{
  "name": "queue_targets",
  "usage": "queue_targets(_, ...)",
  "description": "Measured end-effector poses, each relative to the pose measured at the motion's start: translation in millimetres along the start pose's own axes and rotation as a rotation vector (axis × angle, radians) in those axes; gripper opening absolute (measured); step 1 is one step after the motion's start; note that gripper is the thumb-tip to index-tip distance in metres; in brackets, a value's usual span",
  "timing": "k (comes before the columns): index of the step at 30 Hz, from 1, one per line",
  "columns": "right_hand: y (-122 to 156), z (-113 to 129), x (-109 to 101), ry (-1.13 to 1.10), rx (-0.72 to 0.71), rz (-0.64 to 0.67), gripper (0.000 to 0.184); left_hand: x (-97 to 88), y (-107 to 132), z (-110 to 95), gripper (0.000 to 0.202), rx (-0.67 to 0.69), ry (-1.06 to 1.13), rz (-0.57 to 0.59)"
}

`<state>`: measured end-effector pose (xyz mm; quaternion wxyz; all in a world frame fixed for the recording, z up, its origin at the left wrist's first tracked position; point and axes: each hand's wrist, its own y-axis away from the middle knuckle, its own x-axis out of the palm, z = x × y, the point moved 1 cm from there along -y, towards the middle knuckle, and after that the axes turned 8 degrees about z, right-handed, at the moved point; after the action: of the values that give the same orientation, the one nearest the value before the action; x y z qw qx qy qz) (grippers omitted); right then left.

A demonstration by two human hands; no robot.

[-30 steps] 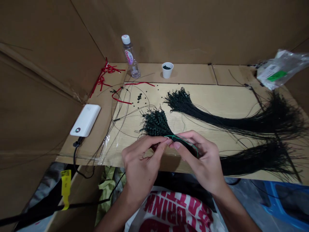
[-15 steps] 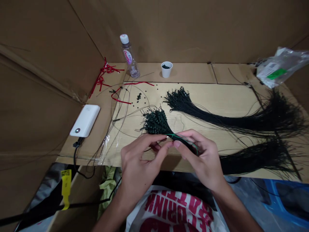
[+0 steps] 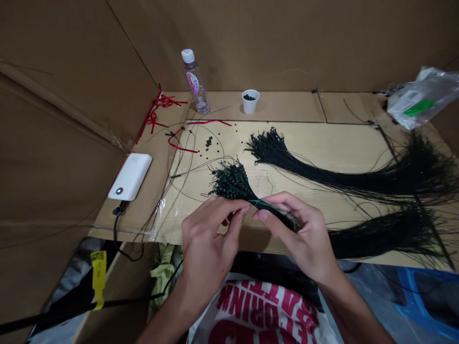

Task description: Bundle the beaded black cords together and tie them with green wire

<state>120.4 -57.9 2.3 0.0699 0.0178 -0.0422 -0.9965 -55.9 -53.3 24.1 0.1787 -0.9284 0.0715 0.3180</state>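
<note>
My right hand (image 3: 301,224) is closed around a bundle of thin dark strands (image 3: 232,181), whose beaded, knobbly tips fan out to the upper left. A green thread (image 3: 258,202) circles the bundle's neck, and one loose tail runs along my right fingers. At the left end of that thread, the thumb and forefinger of my left hand (image 3: 211,229) are pinched together; the bit between the fingertips is mostly hidden. The bundle's long tails (image 3: 380,234) spread out on the table past my right hand. Behind it lies a second similar bundle (image 3: 319,174).
A white paper cup (image 3: 250,105) with dark bits and a clear bottle (image 3: 197,88) stand at the back. Dark beads (image 3: 209,142), red ribbon (image 3: 186,149) and loose wires lie to the left, near a white power bank (image 3: 131,177). A plastic bag (image 3: 419,102) sits back right.
My left fingertips have drawn slightly left, away from my right thumb, opening a small gap between the hands. The view has shifted a little; the bundle stays in my right hand.
</note>
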Motion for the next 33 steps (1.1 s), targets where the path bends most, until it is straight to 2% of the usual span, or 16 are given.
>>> queue_targets(3,0.0,0.6,-0.7,0.004,-0.003,-0.005,0.013,1.0,-0.2,-2.0,0.012,0.007,-0.029,-0.012)
queue_targets(10,0.0,-3.2,-1.1,-0.030,0.024,-0.019,0.014,2.7,3.4,-3.7,0.008,-0.081,-0.033,-0.069)
queue_targets(19,1.5,-1.2,-4.5,-0.110,0.052,0.068,0.015,1.7,0.8,-4.2,0.013,-0.025,-0.013,-0.005)
queue_targets(33,2.0,-6.6,-7.7,-0.181,0.071,0.130,0.011,1.3,1.9,-4.8,0.010,-0.035,-0.033,0.006)
